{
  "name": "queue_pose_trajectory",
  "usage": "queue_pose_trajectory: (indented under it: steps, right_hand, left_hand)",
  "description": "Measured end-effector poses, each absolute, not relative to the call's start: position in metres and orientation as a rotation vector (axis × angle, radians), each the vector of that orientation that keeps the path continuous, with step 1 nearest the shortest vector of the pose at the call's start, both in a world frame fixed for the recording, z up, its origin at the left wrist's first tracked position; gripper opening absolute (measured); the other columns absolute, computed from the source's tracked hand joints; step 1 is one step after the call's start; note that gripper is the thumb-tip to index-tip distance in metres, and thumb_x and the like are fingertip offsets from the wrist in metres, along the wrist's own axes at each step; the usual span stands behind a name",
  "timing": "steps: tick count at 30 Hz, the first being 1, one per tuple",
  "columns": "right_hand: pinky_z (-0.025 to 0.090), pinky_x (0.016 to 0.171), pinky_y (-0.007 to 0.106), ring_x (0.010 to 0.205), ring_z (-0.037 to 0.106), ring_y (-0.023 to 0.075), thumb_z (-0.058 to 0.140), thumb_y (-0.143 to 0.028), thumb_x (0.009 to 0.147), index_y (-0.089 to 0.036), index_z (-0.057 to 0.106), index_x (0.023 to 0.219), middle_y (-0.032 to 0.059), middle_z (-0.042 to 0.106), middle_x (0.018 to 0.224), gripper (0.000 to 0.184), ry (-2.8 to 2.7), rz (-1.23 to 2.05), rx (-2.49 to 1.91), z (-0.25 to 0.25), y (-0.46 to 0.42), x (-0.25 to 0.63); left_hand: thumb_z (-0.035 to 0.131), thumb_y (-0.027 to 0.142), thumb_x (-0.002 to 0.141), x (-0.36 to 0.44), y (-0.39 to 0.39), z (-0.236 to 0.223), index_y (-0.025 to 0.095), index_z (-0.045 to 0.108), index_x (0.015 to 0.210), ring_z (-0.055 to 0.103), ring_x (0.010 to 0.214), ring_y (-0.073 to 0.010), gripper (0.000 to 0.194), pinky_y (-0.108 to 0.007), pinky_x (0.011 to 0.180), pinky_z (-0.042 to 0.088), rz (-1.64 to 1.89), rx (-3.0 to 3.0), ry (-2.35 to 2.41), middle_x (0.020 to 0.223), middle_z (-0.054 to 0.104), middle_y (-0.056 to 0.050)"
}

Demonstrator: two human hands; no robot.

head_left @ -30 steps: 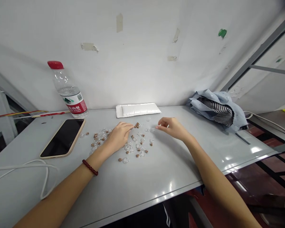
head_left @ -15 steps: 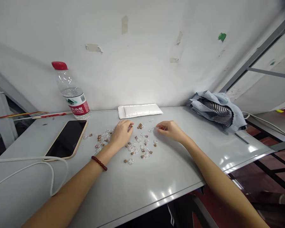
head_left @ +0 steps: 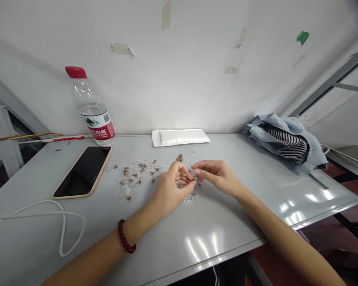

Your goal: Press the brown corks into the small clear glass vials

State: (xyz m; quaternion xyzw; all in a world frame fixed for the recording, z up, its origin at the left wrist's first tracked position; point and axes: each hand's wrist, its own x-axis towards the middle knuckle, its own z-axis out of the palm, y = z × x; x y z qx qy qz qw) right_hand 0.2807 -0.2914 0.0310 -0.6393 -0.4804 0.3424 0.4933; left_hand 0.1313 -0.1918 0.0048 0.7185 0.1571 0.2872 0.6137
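My left hand (head_left: 173,186) is closed in a pinch on what looks like a tiny cork (head_left: 194,179). Facing it, my right hand (head_left: 216,174) pinches a tiny clear glass bottle (head_left: 193,172), and the fingertips of both hands almost meet. A loose pile of corked mini glass bottles (head_left: 134,171) lies to the left of my left hand. Just beyond the hands sits a small heap of corks (head_left: 179,157). Under the hands, more corked bottles (head_left: 189,196) are partly hidden.
A phone (head_left: 83,171) lies at the left, in front of a red-capped water bottle (head_left: 98,123). White cables (head_left: 62,216) curl near the left edge. A white packet (head_left: 181,137) rests by the wall. Bundled blue and striped cloth (head_left: 286,139) occupies the back right of the grey table (head_left: 226,222).
My hands have come together from apart; the left moved right, over the middle bottles. The tiny glass bottle has come with my right hand to the left. The view has shifted slightly.
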Motion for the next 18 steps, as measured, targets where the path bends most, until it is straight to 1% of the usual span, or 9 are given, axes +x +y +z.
queue_pose_trajectory:
  steps: [5,9,14,18]
  right_hand:
    - [0.049,0.064,0.028,0.063,0.056,0.0113,0.064,-0.031,0.084,-0.017,0.072,0.089,0.0030,0.066,0.076,0.017,-1.176,0.898,-1.531,0.0304,-0.2915,0.2837]
    - [0.049,0.063,0.028,0.064,0.057,0.0118,0.065,-0.029,0.083,-0.017,0.072,0.090,0.0035,0.067,0.078,0.016,-1.174,0.892,-1.527,0.0298,-0.2927,0.2857]
    - [0.047,0.063,0.028,0.061,0.056,0.0112,0.064,-0.031,0.084,-0.017,0.071,0.090,0.0026,0.066,0.073,0.017,-1.183,0.905,-1.541,0.0302,-0.2928,0.2852]
    - [0.046,0.064,0.028,0.060,0.054,0.0112,0.064,-0.031,0.084,-0.016,0.071,0.088,0.0018,0.064,0.069,0.017,-1.188,0.906,-1.533,0.0288,-0.2915,0.2836]
  left_hand:
    - [0.067,0.014,0.074,0.1318,-0.1917,0.0067,0.020,0.048,0.078,0.069,0.073,-0.0138,0.020,-0.028,0.069,0.059,0.618,1.607,0.384,0.078,0.067,-0.001]
    - [0.068,0.016,0.073,0.1307,-0.1931,0.0083,0.019,0.049,0.076,0.069,0.071,-0.0143,0.020,-0.028,0.067,0.060,0.603,1.558,0.412,0.077,0.068,-0.001]
    - [0.066,0.019,0.076,0.1299,-0.1928,0.0063,0.019,0.053,0.073,0.068,0.069,-0.0153,0.013,-0.027,0.063,0.057,0.596,1.515,0.418,0.071,0.067,0.000]
    - [0.062,0.022,0.080,0.1306,-0.1903,0.0021,0.020,0.057,0.076,0.065,0.067,-0.0144,0.006,-0.027,0.061,0.054,0.596,1.580,0.389,0.071,0.066,0.000]
